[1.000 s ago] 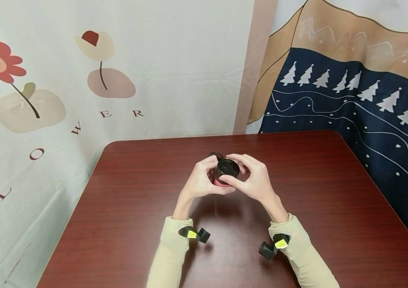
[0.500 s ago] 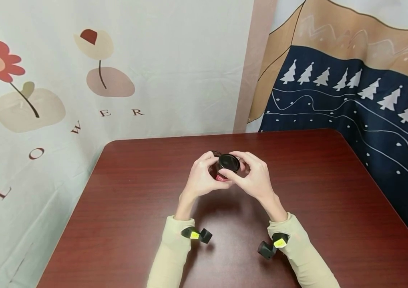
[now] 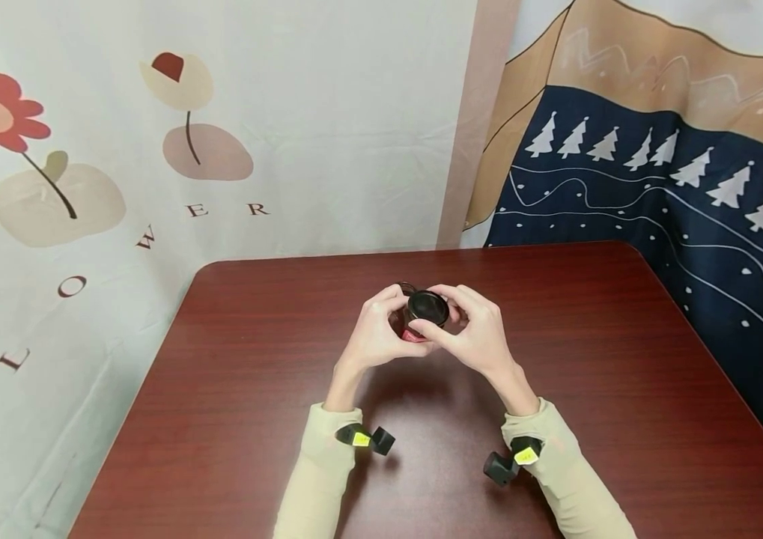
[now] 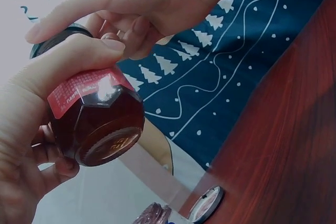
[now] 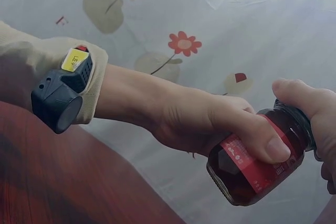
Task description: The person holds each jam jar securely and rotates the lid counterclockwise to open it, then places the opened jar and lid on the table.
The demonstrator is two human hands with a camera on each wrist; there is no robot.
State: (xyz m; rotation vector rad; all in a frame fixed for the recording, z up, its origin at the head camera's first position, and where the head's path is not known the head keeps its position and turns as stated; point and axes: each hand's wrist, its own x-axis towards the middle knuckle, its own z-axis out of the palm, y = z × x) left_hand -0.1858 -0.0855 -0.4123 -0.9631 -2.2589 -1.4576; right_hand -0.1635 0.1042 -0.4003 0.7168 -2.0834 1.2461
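Observation:
My left hand (image 3: 377,329) grips a glass jar (image 4: 100,124) of dark contents, its thumb lying across the red label (image 4: 86,87). The jar is held tilted above the table, its base showing in the left wrist view. A black lid (image 3: 428,307) tops it, and my right hand (image 3: 478,329) holds that lid by the rim between thumb and fingers. In the right wrist view the left thumb (image 5: 275,150) presses the label while the right hand (image 5: 315,108) is round the lid end. Whether the lid is loose I cannot tell.
Beneath is a dark red wooden table (image 3: 246,419). A round, flat, dark-rimmed thing (image 4: 207,204) and a clear ridged piece (image 4: 152,214) show low in the left wrist view. Behind the table hang a pale flower-print cloth (image 3: 327,150) and a navy tree-print cloth (image 3: 610,187).
Over the last second both hands have shifted slightly away from me with the jar and lid. The holds look the same, and the last half second shows almost no movement.

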